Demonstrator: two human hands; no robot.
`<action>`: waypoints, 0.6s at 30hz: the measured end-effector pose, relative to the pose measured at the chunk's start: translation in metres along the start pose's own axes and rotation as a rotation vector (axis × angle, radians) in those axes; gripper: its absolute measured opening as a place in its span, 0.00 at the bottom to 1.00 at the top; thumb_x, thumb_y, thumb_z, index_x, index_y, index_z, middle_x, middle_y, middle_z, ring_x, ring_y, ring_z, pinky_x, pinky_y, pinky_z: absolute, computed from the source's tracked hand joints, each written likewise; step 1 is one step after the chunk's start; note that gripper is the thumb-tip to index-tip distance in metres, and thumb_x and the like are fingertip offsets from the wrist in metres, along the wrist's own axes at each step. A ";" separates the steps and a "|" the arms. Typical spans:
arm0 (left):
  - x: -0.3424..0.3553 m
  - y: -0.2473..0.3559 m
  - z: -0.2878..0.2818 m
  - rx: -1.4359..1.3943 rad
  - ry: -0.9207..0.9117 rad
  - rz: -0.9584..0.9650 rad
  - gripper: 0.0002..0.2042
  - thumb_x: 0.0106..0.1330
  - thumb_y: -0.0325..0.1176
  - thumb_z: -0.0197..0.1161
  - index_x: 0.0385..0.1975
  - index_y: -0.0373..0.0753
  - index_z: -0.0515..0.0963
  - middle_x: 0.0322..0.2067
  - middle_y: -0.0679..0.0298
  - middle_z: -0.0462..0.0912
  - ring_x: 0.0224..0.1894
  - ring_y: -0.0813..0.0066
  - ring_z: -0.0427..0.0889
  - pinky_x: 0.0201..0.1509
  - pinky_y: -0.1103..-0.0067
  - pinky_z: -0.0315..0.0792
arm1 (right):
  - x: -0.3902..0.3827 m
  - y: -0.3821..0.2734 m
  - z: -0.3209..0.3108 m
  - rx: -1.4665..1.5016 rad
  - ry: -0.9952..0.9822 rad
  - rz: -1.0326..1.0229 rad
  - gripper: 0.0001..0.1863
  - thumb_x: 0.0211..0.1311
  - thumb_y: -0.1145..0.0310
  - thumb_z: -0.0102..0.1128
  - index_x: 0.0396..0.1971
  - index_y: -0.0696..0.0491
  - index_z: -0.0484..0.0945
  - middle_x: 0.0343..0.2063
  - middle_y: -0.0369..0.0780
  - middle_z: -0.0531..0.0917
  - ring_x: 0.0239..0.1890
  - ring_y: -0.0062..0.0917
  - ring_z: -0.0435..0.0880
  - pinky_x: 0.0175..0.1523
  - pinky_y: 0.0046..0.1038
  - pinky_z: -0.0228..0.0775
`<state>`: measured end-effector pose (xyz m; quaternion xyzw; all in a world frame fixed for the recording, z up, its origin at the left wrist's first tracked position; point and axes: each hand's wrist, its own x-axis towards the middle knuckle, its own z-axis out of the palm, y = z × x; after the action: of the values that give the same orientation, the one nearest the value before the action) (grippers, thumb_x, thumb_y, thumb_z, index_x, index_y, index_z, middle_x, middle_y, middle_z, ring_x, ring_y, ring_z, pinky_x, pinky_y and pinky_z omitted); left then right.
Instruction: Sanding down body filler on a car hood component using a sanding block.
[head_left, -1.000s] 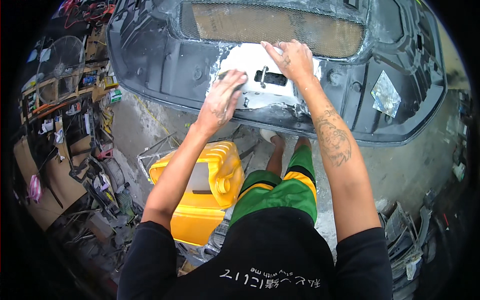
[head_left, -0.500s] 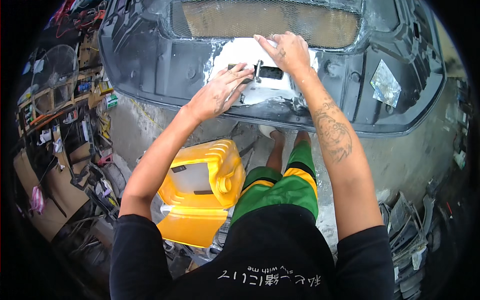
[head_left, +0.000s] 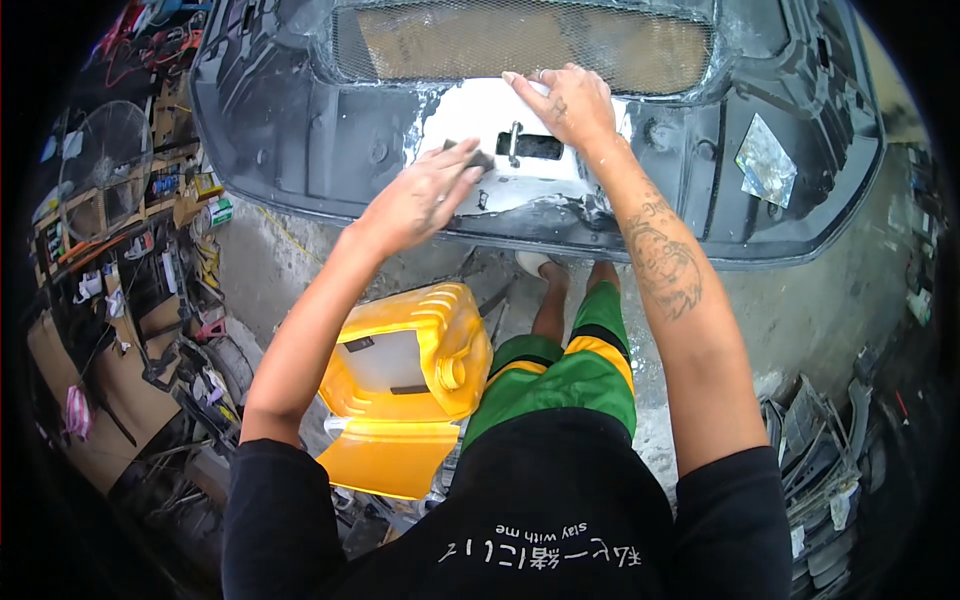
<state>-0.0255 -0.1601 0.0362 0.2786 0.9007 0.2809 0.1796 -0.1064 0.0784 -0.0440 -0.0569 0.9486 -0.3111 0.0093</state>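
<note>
A large dark car body panel (head_left: 310, 135) with a mesh-covered opening lies in front of me. White filler (head_left: 480, 105) coats its middle around a slot and a metal loop (head_left: 515, 145). My left hand (head_left: 415, 195) is closed on a grey sandpaper pad (head_left: 470, 157) at the filler's left side; the pad's underside is hidden. On the far edge of the filler, beside the mesh, my right hand (head_left: 577, 105) grips the panel, its thumb laid along the white surface and its fingers bent over the edge. Their tips cannot be made out.
A cut-open yellow plastic jug (head_left: 400, 350) stands on the floor left of my legs. A shiny diamond-shaped piece (head_left: 767, 162) lies on the panel's right side. Cluttered shelves (head_left: 110, 200) with a fan line the left; a stack of scrap parts (head_left: 825, 460) is at lower right.
My left hand has slid left and slightly down across the filler, and the grey pad now shows beneath its fingers. The right hand stays in the same place on the panel.
</note>
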 end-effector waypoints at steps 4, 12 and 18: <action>-0.012 0.002 -0.021 -0.223 0.164 -0.059 0.18 0.81 0.37 0.50 0.58 0.31 0.77 0.58 0.51 0.83 0.67 0.49 0.75 0.72 0.63 0.67 | -0.002 0.002 -0.001 0.003 0.038 -0.029 0.33 0.66 0.34 0.55 0.37 0.52 0.92 0.32 0.49 0.89 0.42 0.44 0.87 0.56 0.42 0.73; -0.012 -0.007 0.044 0.215 0.178 0.157 0.22 0.72 0.25 0.59 0.66 0.35 0.72 0.68 0.53 0.73 0.74 0.52 0.67 0.74 0.59 0.63 | -0.006 -0.001 0.003 0.008 0.073 -0.022 0.34 0.67 0.35 0.55 0.37 0.54 0.91 0.31 0.51 0.88 0.44 0.44 0.86 0.57 0.44 0.72; 0.002 -0.011 0.049 0.318 0.259 0.076 0.27 0.68 0.26 0.63 0.68 0.35 0.70 0.69 0.53 0.72 0.73 0.47 0.66 0.73 0.58 0.62 | 0.000 -0.004 0.003 0.029 0.103 -0.067 0.35 0.66 0.35 0.56 0.33 0.55 0.91 0.26 0.53 0.87 0.38 0.45 0.87 0.52 0.44 0.76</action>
<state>-0.0081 -0.1460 -0.0087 0.2986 0.9381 0.1752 0.0052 -0.1053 0.0731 -0.0442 -0.0725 0.9409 -0.3273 -0.0490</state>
